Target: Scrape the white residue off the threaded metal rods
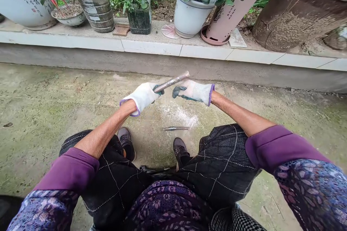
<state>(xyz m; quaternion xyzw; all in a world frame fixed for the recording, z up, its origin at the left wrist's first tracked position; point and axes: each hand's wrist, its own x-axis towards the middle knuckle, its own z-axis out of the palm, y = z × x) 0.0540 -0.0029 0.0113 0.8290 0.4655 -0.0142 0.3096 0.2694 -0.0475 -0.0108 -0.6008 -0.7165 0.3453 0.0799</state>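
My left hand (pixel 143 95), in a white glove with dark teal fingers, is closed around a metal rod (pixel 173 80). The rod slants up to the right, with a ridged, thread-like band near its far end. Just below that end is my right hand (pixel 193 91), gloved the same way and apart from the left. Its fingers are curled together, and whatever they may hold is hidden. On the concrete between my feet lies a second thin metal rod (pixel 177 128) with a ridged section. White powder (pixel 184 115) is scattered beside it.
A low white-tiled ledge (pixel 151 47) runs across the front. Along it stand a white pot (pixel 189 16), a dark square pot (pixel 139 20), a leaning pink planter (pixel 221 25) and a large brown pot (pixel 292 21). My shoes (pixel 180 148) flank the rod on the concrete floor (pixel 48 101).
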